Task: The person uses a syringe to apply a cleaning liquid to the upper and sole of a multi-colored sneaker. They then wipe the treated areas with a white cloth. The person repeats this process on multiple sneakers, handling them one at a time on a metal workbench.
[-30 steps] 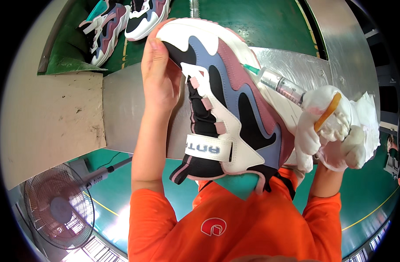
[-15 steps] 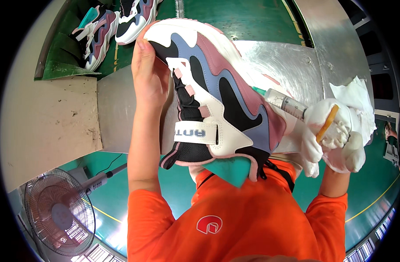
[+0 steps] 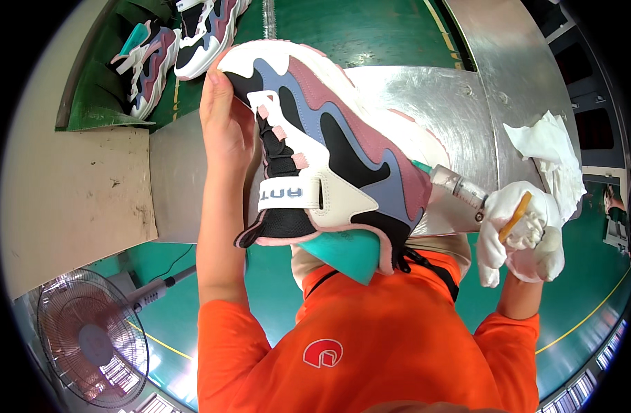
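Observation:
A large sneaker in white, black, blue and mauve is held up on its side in front of me, sole edge facing away and to the right. My left hand grips it round the toe, thumb on the upper. A teal insert sticks out of the collar. In a white glove, my right hand closes round a clear syringe. Its green tip meets the sole edge near the heel; whether it touches, I cannot tell. An orange-yellow stick lies across the gloved fingers.
Two similar sneakers stand on the green surface at the far left. A metal worktop lies behind the held shoe, with crumpled white cloth at its right. A pale board and a fan are on the left.
The held sneaker has shifted slightly left, its toe a little nearer to me. My right hand and the syringe have moved toward me, the tip sliding along the sole edge toward the heel.

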The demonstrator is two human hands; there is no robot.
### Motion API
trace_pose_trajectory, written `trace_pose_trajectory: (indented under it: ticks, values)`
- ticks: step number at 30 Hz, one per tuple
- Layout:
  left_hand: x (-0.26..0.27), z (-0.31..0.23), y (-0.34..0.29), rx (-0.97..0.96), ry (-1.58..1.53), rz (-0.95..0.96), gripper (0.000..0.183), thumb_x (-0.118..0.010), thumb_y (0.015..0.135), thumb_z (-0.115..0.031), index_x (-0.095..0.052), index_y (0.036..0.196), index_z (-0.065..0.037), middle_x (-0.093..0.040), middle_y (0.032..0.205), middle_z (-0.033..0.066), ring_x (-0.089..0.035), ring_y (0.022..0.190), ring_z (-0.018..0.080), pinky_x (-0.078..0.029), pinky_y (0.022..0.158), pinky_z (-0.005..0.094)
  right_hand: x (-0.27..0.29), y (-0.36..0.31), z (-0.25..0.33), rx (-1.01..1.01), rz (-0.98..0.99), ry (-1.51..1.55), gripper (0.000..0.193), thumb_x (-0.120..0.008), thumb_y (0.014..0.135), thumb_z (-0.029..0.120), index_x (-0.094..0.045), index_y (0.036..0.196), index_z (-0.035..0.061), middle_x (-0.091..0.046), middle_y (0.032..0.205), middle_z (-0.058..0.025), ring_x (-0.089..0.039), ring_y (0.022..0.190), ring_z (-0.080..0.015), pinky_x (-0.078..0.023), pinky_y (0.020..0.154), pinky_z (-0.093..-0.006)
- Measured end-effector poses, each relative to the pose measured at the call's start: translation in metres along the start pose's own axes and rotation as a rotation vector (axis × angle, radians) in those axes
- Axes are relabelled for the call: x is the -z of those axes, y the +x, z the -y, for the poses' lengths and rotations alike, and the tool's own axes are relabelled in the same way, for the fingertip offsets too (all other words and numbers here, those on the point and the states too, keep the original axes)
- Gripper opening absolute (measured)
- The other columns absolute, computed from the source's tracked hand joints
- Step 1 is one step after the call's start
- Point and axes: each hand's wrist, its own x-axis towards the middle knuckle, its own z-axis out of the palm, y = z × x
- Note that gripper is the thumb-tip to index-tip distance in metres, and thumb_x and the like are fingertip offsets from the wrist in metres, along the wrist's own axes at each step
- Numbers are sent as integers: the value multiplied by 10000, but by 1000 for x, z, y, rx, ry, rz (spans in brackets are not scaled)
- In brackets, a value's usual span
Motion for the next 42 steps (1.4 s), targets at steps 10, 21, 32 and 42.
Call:
trace_pose_trajectory:
  ticks: [10, 21, 32, 42]
  values:
    - [2, 5, 2, 134, -19, -145, 435, -404, 1035, -306, -446, 1332, 10, -559, 1254, 111, -539, 1145, 198, -409, 995, 345, 11, -10, -18, 104, -27, 119, 860, -899, 581, 349, -485, 1099, -200, -572, 722, -239, -611, 540, -306, -515, 411, -346]
    - [51, 20, 20, 199, 380, -212, 335, -461, 1021, -363, -596, 1086, -63, -412, 705, -99, -252, 548, -22, -166, 473, 175, 0, -18, -30, 166, -245, 134, 399, -595, 766, 162, -546, 1027, -135, -530, 589, -203, -573, 457, -317, -465, 347, -326]
    - [50, 20, -8, -43, 888, -11, 392, -571, 936, -200, -505, 1248, 29, -592, 1019, 62, -538, 899, 106, -419, 785, 244, 26, -18, -46, 242, -128, 497, 714, -745, 496, -57, -500, 1160, -152, -584, 753, -213, -648, 650, -321, -545, 478, -322]
    - [169, 25, 48, 138, 1157, 136, 199, -462, 942, -181, -511, 1063, -32, -582, 948, 97, -628, 738, 182, -535, 624, 322, 43, -17, -50, 213, -96, 450, 744, -782, 554, -35, -458, 1212, -155, -595, 789, -183, -643, 696, -245, -543, 577, -282]
